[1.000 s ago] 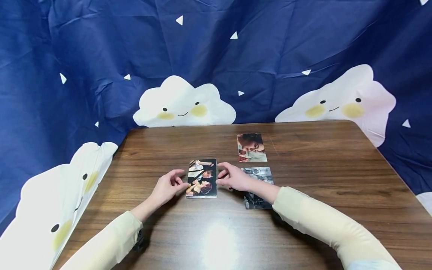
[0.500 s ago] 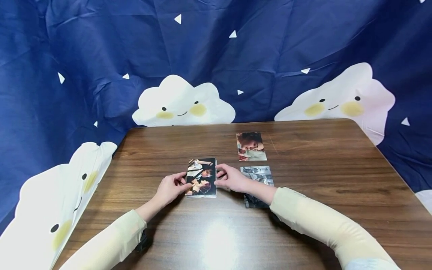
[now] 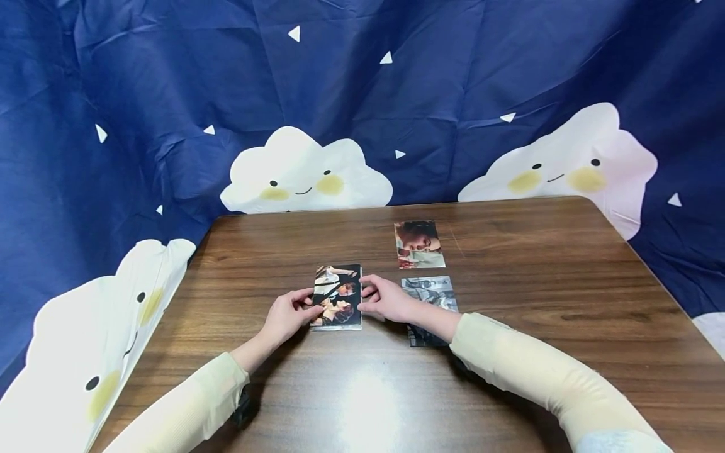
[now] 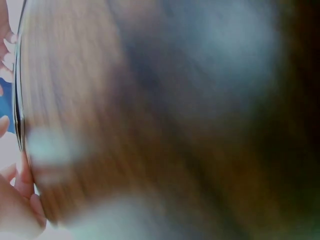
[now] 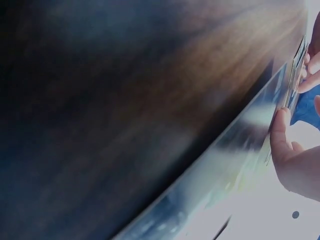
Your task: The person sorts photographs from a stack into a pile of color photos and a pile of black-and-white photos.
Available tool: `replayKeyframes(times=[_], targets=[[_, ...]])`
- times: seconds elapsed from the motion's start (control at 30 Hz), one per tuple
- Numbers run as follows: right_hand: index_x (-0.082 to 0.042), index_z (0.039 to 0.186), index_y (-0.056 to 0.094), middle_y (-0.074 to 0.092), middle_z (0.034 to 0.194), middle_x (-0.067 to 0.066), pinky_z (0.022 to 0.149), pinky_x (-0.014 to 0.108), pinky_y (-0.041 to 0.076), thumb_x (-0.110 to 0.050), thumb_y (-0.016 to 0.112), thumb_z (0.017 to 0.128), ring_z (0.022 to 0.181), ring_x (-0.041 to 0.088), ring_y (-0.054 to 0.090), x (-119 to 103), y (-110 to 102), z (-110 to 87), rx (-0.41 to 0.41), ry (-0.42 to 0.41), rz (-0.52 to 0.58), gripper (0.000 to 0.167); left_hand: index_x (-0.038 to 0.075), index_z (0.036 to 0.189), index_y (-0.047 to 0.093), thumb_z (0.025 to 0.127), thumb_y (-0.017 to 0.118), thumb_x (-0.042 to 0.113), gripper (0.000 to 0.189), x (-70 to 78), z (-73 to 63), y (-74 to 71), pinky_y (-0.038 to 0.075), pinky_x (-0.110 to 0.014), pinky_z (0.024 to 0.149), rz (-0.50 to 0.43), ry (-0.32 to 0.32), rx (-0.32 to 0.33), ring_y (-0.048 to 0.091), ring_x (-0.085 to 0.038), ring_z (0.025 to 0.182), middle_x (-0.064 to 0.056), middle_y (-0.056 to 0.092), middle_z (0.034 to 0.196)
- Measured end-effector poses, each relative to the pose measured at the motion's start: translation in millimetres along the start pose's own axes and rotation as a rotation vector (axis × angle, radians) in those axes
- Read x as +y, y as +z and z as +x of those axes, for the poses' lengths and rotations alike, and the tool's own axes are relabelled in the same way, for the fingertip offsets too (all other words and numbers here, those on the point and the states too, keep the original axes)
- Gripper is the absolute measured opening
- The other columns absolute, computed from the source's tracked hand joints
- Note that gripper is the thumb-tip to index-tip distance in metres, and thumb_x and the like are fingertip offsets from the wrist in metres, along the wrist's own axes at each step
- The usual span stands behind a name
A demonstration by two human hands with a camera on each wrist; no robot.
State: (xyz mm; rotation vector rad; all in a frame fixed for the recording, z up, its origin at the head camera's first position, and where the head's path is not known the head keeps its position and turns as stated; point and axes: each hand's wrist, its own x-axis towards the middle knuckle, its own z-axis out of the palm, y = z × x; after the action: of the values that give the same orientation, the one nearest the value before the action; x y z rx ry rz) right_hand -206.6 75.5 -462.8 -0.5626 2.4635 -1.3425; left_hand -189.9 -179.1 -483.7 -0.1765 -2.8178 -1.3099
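A small stack of photos (image 3: 340,299) lies on the table, its top picture showing people against black. At its left edge my left hand (image 3: 286,314) pinches it, the thumb over the top photo. My right hand (image 3: 387,299) holds the opposite edge with thumb and fingers. From the side, the stack's thin edges (image 4: 19,95) show in the left wrist view, with the left hand (image 4: 17,205) at the near end. In the right wrist view the right hand's thumb (image 5: 281,125) is against the stack's edge (image 5: 290,85). The undersides of the fingers are hidden.
A grey-toned photo (image 3: 433,296) lies right of the stack, partly covered by my right forearm. Behind it is a photo with a reddish face picture (image 3: 419,244). The brown wooden table (image 3: 538,270) ends at a blue cloth with clouds (image 3: 340,82).
My left hand has moved slightly right, its thumb now over the stack's left edge. The right hand stays at the right edge. The two separate photos have not moved on the table.
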Motion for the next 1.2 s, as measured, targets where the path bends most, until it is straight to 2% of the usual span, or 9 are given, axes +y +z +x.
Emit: replayKeyframes(times=[0.23,0.4,0.57,0.73,0.9,1.03,1.2], targets=[[0.006,0.135,0.047,0.064,0.108,0.012,0.08,0.029,0.05,-0.01,0.074,0.086,0.084,0.016,0.064,-2,0,1.9,-0.004,0.011,-0.007,0.058,-0.005,0.116,0.066,0.077,0.078,-0.001,0.042,2.0,2.3,2.3,0.037,-0.018,0.054,-0.18,-0.056,0.031,0.047,-0.007,0.058,-0.006,0.064,0.078],[0.009,0.135,0.047,0.065,0.107,0.012,0.08,0.029,0.05,-0.01,0.074,0.086,0.084,0.017,0.064,-2,0,4.5,0.005,0.036,-0.015,0.058,-0.007,0.119,0.063,0.078,0.075,-0.006,0.043,4.3,2.6,1.3,0.037,-0.017,0.051,-0.284,-0.096,0.015,0.047,-0.006,0.054,-0.004,0.064,0.07],[0.014,0.132,0.047,0.067,0.104,0.012,0.08,0.028,0.049,-0.011,0.072,0.087,0.083,0.017,0.063,-3,2,7.2,0.021,0.05,-0.022,0.058,-0.007,0.12,0.062,0.08,0.072,-0.006,0.042,6.0,1.8,-0.1,0.035,-0.018,0.046,-0.314,-0.131,0.005,0.046,-0.007,0.047,-0.003,0.066,0.064],[0.013,0.127,0.053,0.067,0.097,0.01,0.08,0.029,0.048,-0.01,0.072,0.086,0.082,0.016,0.061,-3,4,9.5,0.036,0.06,-0.025,0.05,-0.007,0.12,0.061,0.081,0.071,-0.007,0.041,6.0,1.5,0.5,0.035,-0.018,0.044,-0.363,-0.162,0.003,0.044,-0.007,0.043,-0.003,0.067,0.063],[0.013,0.126,0.055,0.065,0.093,0.01,0.076,0.026,0.046,-0.006,0.071,0.086,0.08,0.015,0.058,-2,7,11.0,0.08,0.096,0.071,0.047,-0.008,0.121,0.06,0.082,0.071,-0.006,0.04,5.0,0.4,1.0,0.035,-0.018,0.043,-0.395,-0.182,0.0,0.047,-0.006,0.045,0.0,0.064,0.06],[0.011,0.125,0.057,0.064,0.099,0.015,0.074,0.025,0.046,-0.004,0.071,0.085,0.08,0.016,0.057,-3,8,10.4,0.125,0.107,0.143,0.044,-0.006,0.122,0.061,0.082,0.071,-0.006,0.042,6.4,-0.5,0.2,0.035,-0.019,0.043,-0.415,-0.203,0.003,0.047,-0.009,0.046,0.001,0.062,0.059],[0.011,0.132,0.05,0.065,0.104,0.02,0.074,0.025,0.048,-0.001,0.069,0.087,0.087,0.022,0.062,-8,9,8.0,0.125,0.086,0.205,0.05,-0.006,0.126,0.059,0.084,0.071,-0.004,0.044,10.6,-1.4,-1.9,0.035,-0.02,0.044,-0.448,-0.202,0.006,0.049,-0.01,0.05,0.0,0.064,0.062]])
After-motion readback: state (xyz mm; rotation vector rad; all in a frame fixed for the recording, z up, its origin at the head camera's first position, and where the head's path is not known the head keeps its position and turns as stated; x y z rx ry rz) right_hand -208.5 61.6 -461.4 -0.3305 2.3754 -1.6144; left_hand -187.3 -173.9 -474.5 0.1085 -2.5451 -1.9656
